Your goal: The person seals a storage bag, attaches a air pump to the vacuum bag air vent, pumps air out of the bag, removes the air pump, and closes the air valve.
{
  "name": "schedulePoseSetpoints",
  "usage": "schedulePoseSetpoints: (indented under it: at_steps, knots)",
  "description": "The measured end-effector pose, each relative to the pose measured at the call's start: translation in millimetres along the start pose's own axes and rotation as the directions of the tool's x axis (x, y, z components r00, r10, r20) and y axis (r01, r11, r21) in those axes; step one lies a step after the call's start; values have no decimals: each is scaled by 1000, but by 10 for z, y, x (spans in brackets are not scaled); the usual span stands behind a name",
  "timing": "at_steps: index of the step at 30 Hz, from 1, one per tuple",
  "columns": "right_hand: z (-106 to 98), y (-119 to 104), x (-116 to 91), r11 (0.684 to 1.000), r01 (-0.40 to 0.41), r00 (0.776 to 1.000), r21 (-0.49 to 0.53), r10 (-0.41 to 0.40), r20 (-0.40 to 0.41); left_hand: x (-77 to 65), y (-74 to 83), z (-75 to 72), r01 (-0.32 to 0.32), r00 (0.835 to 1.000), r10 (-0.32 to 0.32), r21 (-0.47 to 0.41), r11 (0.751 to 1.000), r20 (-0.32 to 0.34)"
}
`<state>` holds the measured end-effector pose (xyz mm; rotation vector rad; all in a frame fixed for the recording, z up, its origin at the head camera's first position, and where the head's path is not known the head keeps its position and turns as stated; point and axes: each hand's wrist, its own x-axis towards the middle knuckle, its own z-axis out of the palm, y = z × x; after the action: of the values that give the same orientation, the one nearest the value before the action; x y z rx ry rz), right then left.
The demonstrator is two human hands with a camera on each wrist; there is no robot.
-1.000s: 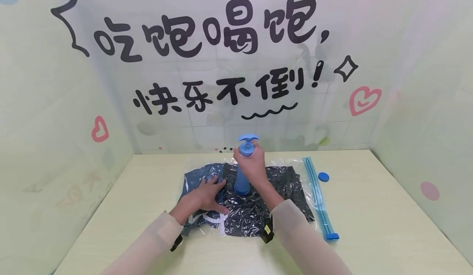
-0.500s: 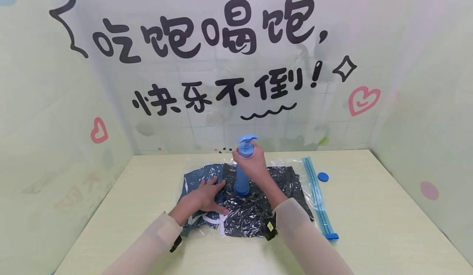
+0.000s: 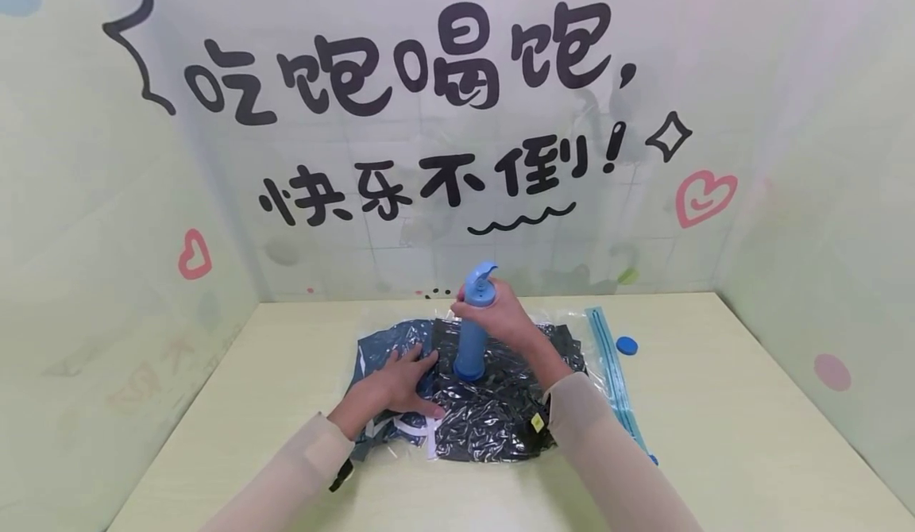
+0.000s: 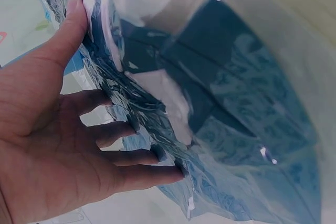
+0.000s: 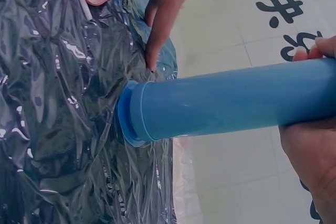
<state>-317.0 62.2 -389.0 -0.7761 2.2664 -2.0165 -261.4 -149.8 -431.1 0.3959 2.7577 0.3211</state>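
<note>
A clear vacuum storage bag (image 3: pixel 489 429) lies on the table with dark and blue clothes inside, its film wrinkled tightly over them. Upright on the bag stands a blue hand pump (image 3: pixel 470 349), its base against a bright blue round valve (image 5: pixel 126 114). My right hand (image 3: pixel 506 318) grips the pump's barrel near the top, under the pump's handle (image 3: pixel 482 275), which is down close to the barrel. To the left of the pump, my left hand (image 3: pixel 393 381) rests on the bag with fingers spread. In the left wrist view its fingertips (image 4: pixel 178 174) touch the film.
A teal zip strip (image 3: pixel 609 365) runs along the bag's right edge, with a blue slider (image 3: pixel 654 459) at its near end, partly covered by the right sleeve. A round blue cap (image 3: pixel 627 345) lies right of the strip. Walls stand behind and on both sides of the table (image 3: pixel 743 421).
My right hand has twisted round the barrel, and the pump's handle has turned from crosswise to nearly end-on. The right forearm has swung rightward. My left hand stays in place.
</note>
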Motion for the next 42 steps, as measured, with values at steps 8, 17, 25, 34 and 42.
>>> schedulePoseSetpoints:
  at_steps: [8, 17, 25, 34, 42]
  knots:
    - [-125, -25, 42, 999, -15, 991, -51, 22, 131, 10, 4, -2, -4, 1000, 5, -3, 1000, 2]
    - [-89, -36, -40, 994, -11, 999, -113, 17, 52, 7, 16, -1, 3, 1000, -3, 7, 1000, 12]
    - [105, -77, -236, 970, -14, 964, -242, -51, -260, 1, 5, 0, -1, 1000, 1, 1, 1000, 14]
    - [217, -117, -328, 924, 14, 938, -381, -144, -315, -19, -8, -11, -4, 1000, 4, -6, 1000, 10]
    - [140, -172, -325, 944, 22, 985, -329, -76, -153, -19, -1, -17, -10, 1000, 10, -7, 1000, 4]
